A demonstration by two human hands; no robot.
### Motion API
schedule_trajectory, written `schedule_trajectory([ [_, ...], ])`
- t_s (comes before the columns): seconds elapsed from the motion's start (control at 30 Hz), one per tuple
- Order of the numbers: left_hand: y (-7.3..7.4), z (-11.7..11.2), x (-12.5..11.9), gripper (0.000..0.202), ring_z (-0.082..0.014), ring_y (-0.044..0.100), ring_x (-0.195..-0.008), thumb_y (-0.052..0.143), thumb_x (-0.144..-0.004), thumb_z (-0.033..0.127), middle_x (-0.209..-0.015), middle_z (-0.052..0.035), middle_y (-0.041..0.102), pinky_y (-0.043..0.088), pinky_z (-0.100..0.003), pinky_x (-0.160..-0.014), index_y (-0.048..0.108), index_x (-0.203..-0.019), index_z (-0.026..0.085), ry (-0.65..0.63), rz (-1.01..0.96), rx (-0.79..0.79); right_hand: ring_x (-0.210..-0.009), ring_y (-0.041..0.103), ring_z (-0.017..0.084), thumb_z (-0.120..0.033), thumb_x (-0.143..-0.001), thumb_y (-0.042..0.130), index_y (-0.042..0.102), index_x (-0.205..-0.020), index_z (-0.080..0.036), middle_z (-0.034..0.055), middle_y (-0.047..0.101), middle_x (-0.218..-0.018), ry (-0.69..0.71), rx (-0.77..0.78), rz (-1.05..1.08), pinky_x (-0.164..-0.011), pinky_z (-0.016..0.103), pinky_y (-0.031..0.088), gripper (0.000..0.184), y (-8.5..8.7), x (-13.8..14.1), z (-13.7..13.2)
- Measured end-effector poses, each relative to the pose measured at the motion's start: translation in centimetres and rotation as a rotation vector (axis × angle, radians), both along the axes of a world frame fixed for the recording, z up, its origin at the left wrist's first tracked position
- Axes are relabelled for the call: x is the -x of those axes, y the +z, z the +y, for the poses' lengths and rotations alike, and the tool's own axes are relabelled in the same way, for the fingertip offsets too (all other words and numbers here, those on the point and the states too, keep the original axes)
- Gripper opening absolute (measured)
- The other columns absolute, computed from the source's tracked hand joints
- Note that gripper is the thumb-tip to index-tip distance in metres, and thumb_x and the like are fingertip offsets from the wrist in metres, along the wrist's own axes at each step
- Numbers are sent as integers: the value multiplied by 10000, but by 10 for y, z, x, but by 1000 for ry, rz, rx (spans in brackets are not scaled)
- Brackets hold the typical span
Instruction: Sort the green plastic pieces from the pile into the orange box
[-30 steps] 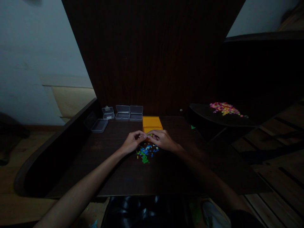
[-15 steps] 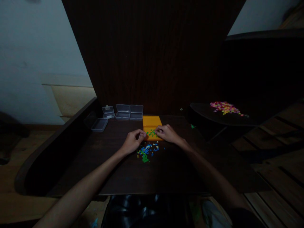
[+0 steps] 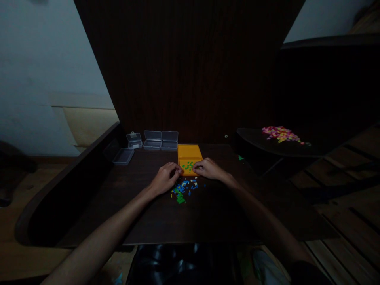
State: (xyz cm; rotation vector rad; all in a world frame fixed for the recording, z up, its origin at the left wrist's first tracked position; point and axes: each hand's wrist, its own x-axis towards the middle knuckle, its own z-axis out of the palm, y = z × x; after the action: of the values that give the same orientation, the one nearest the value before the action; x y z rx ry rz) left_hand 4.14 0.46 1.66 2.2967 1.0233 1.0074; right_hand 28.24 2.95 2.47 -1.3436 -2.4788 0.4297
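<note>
An orange tray (image 3: 190, 151) lies on the dark desk, with small green pieces (image 3: 188, 166) scattered in its near part. My left hand (image 3: 166, 176) is at the tray's left front corner, thumb and forefinger pinched together; what they hold, if anything, is too small to make out. Over the tray's right side my right hand (image 3: 209, 168) has its fingertips pressed together among the green pieces. Whether a piece is in them is hidden. In front of the tray lies a loose pile of tiny blue, green, white and yellow pieces (image 3: 181, 190).
Clear plastic boxes with lids raised (image 3: 160, 141) stand at the back left, near a shallow clear tray (image 3: 123, 156). A heap of pink and yellow bits (image 3: 282, 134) lies on the right shelf. A green scrap (image 3: 240, 158) is below it. A raised side panel (image 3: 68, 184) bounds the desk's left.
Both hands stay at the tray with nearly the same pinched fingers. My right fingertips have dipped slightly toward the tray's near side. The whole view has shifted a little.
</note>
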Motion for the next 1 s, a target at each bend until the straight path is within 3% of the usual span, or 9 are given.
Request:
schedule_trajectory([
  [0.4, -4, 5, 6, 169, -202, 583, -891, 452, -948, 207, -890, -57, 637, 486, -335, -818, 617, -934, 173, -26, 195, -180, -894, 704, 197, -177, -856, 520, 752, -1062, -232, 36, 760, -1025, 6, -15, -108, -777, 265, 489, 316, 4, 11, -9],
  [0.67, -2, 2, 5, 168, -207, 574, -931, 453, -939, 171, -926, -67, 623, 496, -336, -854, 620, -960, 166, -37, 307, -213, -863, 703, 231, -255, -839, 535, 711, -1167, -250, 48, 767, -963, -8, -31, -299, -759, 293, 489, 373, 16, 21, -18],
  [1.0, -6, 5, 6, 160, -206, 572, -938, 456, -943, 180, -928, -60, 622, 498, -342, -864, 613, -974, 175, -26, 334, -234, -877, 694, 231, -269, -815, 554, 702, -1178, -260, 49, 760, -989, -45, -56, -314, -759, 287, 474, 392, 20, 18, -19],
])
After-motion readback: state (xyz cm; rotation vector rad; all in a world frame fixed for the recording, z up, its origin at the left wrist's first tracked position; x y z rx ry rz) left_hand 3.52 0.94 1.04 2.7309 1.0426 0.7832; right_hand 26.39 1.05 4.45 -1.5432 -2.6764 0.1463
